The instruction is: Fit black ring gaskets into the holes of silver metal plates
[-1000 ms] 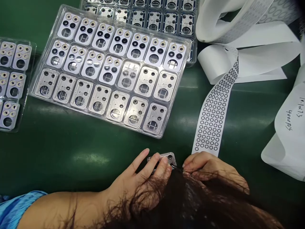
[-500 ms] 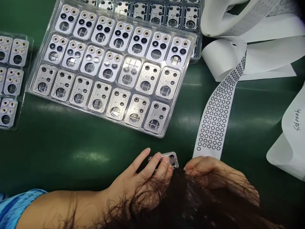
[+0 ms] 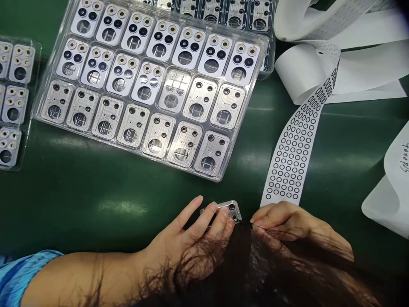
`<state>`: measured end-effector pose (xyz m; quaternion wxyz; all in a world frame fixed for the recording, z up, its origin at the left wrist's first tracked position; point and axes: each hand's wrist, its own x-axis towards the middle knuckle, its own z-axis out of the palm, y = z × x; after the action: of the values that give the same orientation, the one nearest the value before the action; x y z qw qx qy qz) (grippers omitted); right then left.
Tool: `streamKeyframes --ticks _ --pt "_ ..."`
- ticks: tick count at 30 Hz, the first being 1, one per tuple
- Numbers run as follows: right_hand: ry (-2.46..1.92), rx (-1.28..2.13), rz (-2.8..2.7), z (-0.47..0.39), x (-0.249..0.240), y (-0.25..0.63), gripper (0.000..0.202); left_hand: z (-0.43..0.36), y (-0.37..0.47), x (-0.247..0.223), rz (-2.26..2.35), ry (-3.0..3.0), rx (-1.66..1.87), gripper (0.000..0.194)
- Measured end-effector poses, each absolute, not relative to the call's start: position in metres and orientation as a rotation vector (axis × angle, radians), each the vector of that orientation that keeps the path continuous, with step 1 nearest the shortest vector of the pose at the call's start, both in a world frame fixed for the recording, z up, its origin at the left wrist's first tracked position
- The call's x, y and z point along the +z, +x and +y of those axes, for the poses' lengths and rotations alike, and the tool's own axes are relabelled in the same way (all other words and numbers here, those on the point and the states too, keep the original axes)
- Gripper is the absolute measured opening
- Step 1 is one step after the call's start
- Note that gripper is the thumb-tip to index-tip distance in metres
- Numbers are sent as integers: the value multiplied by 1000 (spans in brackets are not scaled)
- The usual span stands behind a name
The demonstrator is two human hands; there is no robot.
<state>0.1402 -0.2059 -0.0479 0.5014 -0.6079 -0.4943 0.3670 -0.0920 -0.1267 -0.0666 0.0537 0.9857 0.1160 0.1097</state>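
A small silver metal plate point(image 3: 232, 208) with round holes lies near the front of the table. My left hand point(image 3: 194, 238) holds it, the fingertips resting across its top. To the right, my right hand point(image 3: 287, 221) is closed in a pinch on a thin dark pointed tool point(image 3: 244, 222), whose tip meets the plate's right end by a hole. Its kind is hard to tell. A white strip printed with black rings point(image 3: 287, 166) runs down to my right hand, which covers its lower end. Dark hair hides parts of both hands.
A clear plastic tray point(image 3: 128, 150) holds rows of silver and white-faced plates. Another tray point(image 3: 37, 64) stands at the left, and one with dark-edged plates point(image 3: 271, 55) lies behind. Loops of white backing paper point(image 3: 297, 81) and a handwritten white sheet point(image 3: 386, 204) occupy the right.
My right hand has shifted slightly up, and the dark tool's tip now shows at the plate. My left hand keeps its hold. The whole view has shifted a little.
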Motion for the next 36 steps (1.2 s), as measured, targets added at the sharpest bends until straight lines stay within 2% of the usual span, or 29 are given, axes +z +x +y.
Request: streamKeyframes --ticks 13,22,36 --pt "-1499 870 -1242 -209 -52 140 28 -127 -93 -65 350 3000 326 48" --pt "-1496 838 -1263 -208 -51 140 22 -128 -93 -68 348 3012 331 49" --pt "-1498 863 -1242 -211 -55 140 23 -127 -94 -67 349 3010 329 44"
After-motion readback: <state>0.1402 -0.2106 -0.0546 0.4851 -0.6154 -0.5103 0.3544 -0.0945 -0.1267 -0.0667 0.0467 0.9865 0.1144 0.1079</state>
